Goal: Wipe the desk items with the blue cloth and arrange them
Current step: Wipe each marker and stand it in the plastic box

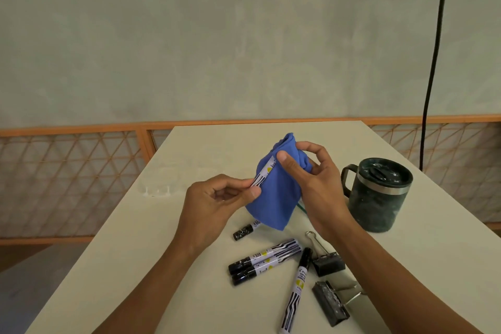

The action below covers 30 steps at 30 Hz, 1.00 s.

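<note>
Plainly, the desk (168,238) is where trouble starts: its loose items lie close to our forearms, so a careless sweep could push something off an edge. The lidded mug (379,198) stands just beside our right wrist (its handle turned our way), and a swinging elbow could knock it. The blue cloth (273,198) is off the desk, bunched in our right hand (311,184), whose thumb and fingers grip it round the upper part of the held marker (264,172). Its tail hangs over another marker (245,231) below, touching or not we cannot tell, and might drag it. Our left hand (214,203) pinches the held marker's lower end between thumb and fingertips. That is a slim hold, so a hard tug of the cloth may, we judge, slip it free. Three more markers (267,253) and two binder clips (328,263) lie near, easy to scatter.
</note>
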Available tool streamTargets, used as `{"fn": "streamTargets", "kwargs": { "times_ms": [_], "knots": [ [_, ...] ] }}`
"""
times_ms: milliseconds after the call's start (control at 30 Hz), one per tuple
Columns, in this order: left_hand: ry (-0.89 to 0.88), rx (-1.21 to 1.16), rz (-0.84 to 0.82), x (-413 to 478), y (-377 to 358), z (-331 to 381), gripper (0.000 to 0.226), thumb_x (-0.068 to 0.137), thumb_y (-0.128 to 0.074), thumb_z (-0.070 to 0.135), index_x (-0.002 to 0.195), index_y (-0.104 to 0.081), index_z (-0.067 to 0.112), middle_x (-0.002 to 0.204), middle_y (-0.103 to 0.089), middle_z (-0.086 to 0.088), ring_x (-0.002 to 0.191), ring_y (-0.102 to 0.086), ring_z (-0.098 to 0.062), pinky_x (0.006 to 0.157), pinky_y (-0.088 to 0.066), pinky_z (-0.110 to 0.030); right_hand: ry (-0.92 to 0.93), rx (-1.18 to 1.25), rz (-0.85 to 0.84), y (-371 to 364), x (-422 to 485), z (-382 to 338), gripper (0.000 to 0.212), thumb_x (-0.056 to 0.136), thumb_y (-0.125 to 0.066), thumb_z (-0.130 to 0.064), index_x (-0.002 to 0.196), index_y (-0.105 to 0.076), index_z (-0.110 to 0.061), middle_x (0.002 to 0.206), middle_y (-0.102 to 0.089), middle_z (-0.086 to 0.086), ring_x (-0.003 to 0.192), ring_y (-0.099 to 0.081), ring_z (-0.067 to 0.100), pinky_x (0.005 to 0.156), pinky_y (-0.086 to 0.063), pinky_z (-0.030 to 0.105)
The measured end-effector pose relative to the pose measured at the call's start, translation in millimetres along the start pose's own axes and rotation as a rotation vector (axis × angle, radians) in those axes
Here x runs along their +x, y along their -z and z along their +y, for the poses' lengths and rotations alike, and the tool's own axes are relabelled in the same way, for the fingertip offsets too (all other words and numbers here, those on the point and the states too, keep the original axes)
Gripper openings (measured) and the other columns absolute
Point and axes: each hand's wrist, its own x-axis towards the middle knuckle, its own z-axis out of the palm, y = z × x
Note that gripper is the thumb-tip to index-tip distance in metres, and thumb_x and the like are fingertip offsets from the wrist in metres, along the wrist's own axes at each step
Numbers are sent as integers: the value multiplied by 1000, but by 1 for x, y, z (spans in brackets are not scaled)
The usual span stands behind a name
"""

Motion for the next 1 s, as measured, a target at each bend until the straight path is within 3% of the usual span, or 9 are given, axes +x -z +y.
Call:
{"fn": "streamTargets", "kwargs": {
  "times_ms": [133, 233, 333, 400, 533, 633, 800, 1000],
  "knots": [
    [16, -10, -6, -3, -3, -1, 23, 80, -92, 15, 102, -85, 12, 96, -84, -1, 92, -81, -20, 87, -62, -26, -10, -61, -14, -3, 1, 3, 53, 76, -91, -52, 121, -67, -37, 112, -75, 21, 105, -75, 40, 96, -56, 68],
    [26, 1, -16, -6, -8, -2, 26, 76, -95, 14, 100, -84, 11, 92, -84, -3, 88, -81, -21, 86, -63, -28, -30, -91, -50, -4, 0, 5, 59, 71, -89, -58, 121, -65, -38, 109, -79, 11, 104, -76, 36, 96, -57, 66],
    [34, 26, -30, -8, -12, -1, 31, 70, -98, 16, 98, -84, 12, 88, -83, -3, 84, -79, -22, 83, -64, -28, 5, -123, -39, -6, -1, 3, 54, 72, -91, -64, 114, -66, -43, 109, -75, 20, 105, -72, 44, 94, -56, 69],
    [18, 58, -38, -7, -10, 1, 34, 68, -99, 23, 97, -85, 16, 88, -82, -3, 84, -79, -25, 82, -64, -29, 30, -133, -26, -3, 0, 1, 48, 77, -89, -61, 113, -67, -39, 110, -74, 20, 104, -72, 44, 94, -56, 68],
    [7, 61, -4, -2, -1, 7, 26, 74, -96, 34, 92, -85, 19, 84, -80, -6, 75, -77, -28, 74, -63, -32, 42, -126, -19, 1, -2, 0, 38, 85, -81, -45, 116, -69, -28, 105, -80, 0, 96, -78, 26, 95, -62, 58],
    [16, 146, -69, -4, 1, 7, 22, 76, -96, 37, 90, -85, 24, 84, -81, -2, 74, -76, -26, 74, -63, -36, 49, -126, 34, -3, -4, 6, 30, 90, -83, -36, 115, -71, -26, 105, -80, 3, 97, -78, 29, 93, -62, 59],
    [23, 195, -94, -4, 0, 2, 16, 84, -92, 34, 98, -86, 29, 90, -82, 5, 81, -77, -27, 85, -62, -51, 38, -73, 59, -8, -4, 8, 37, 85, -85, -42, 116, -71, -26, 109, -79, 4, 102, -77, 32, 94, -61, 60],
    [32, 165, -69, -3, -1, -2, 12, 86, -92, 23, 95, -86, 26, 85, -81, 1, 79, -76, -27, 77, -62, -34, 9, -56, 40, -12, -7, 13, 43, 81, -87, -48, 115, -69, -31, 109, -79, 6, 103, -76, 34, 96, -59, 61]
  ]
}}
